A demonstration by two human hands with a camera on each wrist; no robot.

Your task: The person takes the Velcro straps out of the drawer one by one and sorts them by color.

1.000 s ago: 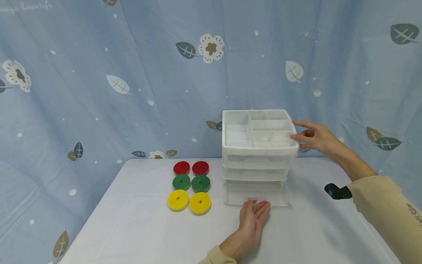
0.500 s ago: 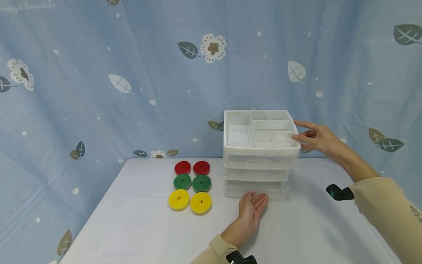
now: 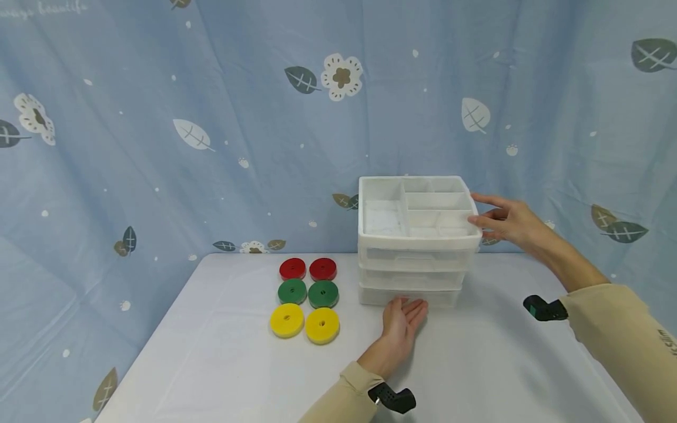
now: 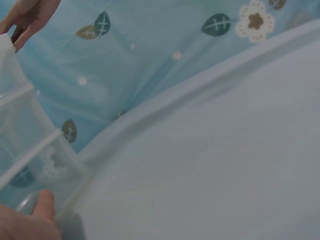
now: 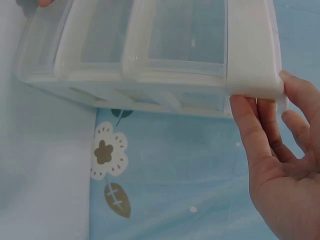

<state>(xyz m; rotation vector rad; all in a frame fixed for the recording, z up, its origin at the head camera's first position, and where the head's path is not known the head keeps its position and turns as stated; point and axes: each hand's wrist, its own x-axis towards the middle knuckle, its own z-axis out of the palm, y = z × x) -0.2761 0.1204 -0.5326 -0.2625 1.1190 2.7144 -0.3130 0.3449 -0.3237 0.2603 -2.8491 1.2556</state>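
Observation:
A white plastic drawer organizer (image 3: 418, 241) with clear drawer fronts and a divided open tray on top stands on the table. My left hand (image 3: 398, 329) lies palm up with straight fingers, its fingertips at the front of the bottom drawer (image 3: 372, 295). That drawer sits flush under the others. In the left wrist view, part of my left hand (image 4: 30, 222) shows beside the drawer. My right hand (image 3: 505, 222) holds the organizer's upper right rim. The right wrist view shows the fingers (image 5: 252, 132) against the side wall and another digit at the top edge.
Left of the organizer lie two red discs (image 3: 323, 269), two green discs (image 3: 323, 293) and two yellow discs (image 3: 322, 325), paired in rows. A blue leaf-patterned curtain (image 3: 238, 117) hangs behind the white table (image 3: 222, 364).
The bottom drawer has slid back from partly pulled out to flush, with my left hand moving inward at its front. My right hand has kept its place on the rim.

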